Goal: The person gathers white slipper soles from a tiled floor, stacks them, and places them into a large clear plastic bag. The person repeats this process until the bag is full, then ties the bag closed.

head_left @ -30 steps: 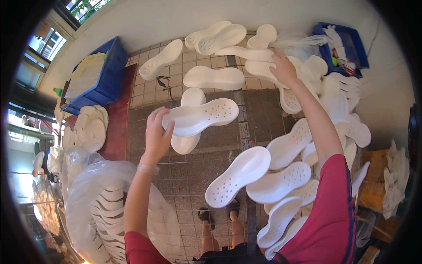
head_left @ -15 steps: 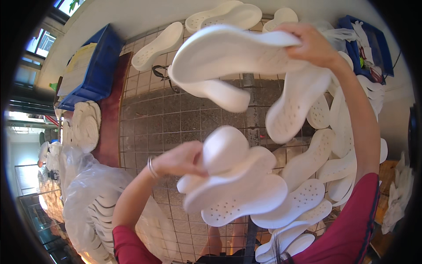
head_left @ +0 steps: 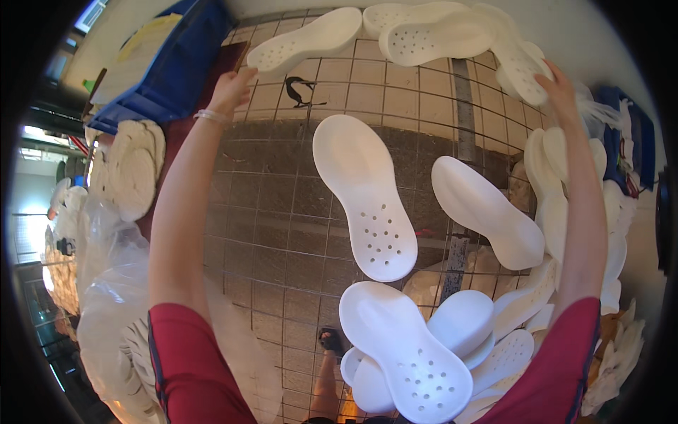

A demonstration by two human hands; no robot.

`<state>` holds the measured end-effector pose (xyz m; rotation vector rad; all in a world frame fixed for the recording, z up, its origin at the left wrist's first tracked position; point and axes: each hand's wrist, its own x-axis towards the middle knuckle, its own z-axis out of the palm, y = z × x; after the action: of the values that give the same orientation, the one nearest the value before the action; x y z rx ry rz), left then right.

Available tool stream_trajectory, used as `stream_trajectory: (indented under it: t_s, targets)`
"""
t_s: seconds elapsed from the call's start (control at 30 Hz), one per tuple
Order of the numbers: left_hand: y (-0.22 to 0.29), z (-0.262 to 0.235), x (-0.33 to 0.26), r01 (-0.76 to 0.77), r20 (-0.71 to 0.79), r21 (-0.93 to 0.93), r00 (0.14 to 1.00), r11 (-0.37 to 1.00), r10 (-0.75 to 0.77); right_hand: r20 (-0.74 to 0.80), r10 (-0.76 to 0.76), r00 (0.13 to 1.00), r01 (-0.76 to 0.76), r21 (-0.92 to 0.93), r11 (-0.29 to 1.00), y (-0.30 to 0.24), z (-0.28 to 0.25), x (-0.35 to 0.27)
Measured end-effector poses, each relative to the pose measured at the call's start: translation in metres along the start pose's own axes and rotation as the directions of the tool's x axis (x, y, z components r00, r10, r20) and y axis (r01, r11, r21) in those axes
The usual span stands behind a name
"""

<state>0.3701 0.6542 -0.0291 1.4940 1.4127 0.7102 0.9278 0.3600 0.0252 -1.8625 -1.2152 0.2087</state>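
At the far left of the wire grid, my left hand [head_left: 234,92] reaches the near end of a white perforated insole [head_left: 307,44], its fingers curled at the tip. My right hand [head_left: 556,88] is at the far right, fingers and thumb closed at the edge of another white insole [head_left: 521,69]. That one lies against an overlapping pair [head_left: 438,39] along the back. Between my arms, a single insole [head_left: 364,191] lies with its holes toward me. A second loose one [head_left: 487,212] lies to its right. Closer to me is a crossed pile of insoles [head_left: 402,346].
More white insoles [head_left: 547,169] overlap down the right side of the wire grid [head_left: 268,233]. Blue bins stand at the far left [head_left: 152,78] and right [head_left: 643,141]. A clear plastic bag [head_left: 116,297] bulges at left, near stacked off-white pads [head_left: 134,169]. A black strap [head_left: 300,92] lies on the grid.
Both hands have moved outward and away from me. My right hand has let go of several insoles, and my left has let go of its stack. Insoles now lie spread on the grid.
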Motion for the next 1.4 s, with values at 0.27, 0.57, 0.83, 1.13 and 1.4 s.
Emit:
stream_trajectory:
  t_s: [0.27, 0.57, 0.83, 1.13, 1.4]
  targets:
    - [-0.037, 0.041, 0.064, -0.078, -0.131, -0.211, 0.990, 0.974, 0.051, -0.240, 0.244, 0.940, -0.242, 0.039, 0.970, 0.007, -0.065, -0.008]
    - [-0.002, 0.005, -0.111, -0.525, 0.330, 0.183, 0.829, 0.831, 0.451, 0.144, -0.091, 0.985, 0.065, 0.171, 0.983, -0.142, 0.088, -0.100]
    - [-0.043, -0.141, -0.400, 0.434, 0.133, -0.216, 0.900, 0.875, -0.414, 0.557, 0.143, 0.818, -0.388, 0.351, 0.852, -0.297, 0.003, -0.290]
    - [-0.146, -0.121, -0.691, 0.739, 0.438, 0.055, 0.587, 0.671, -0.681, 0.555, 0.285, 0.782, -0.615, 0.609, 0.500, -0.324, -0.004, -0.481]
    - [-0.158, -0.109, -0.627, 0.230, -0.177, 0.388, 0.969, 0.892, -0.173, 0.577, 0.349, 0.739, -0.662, 0.522, 0.538, -0.347, -0.015, -0.548]
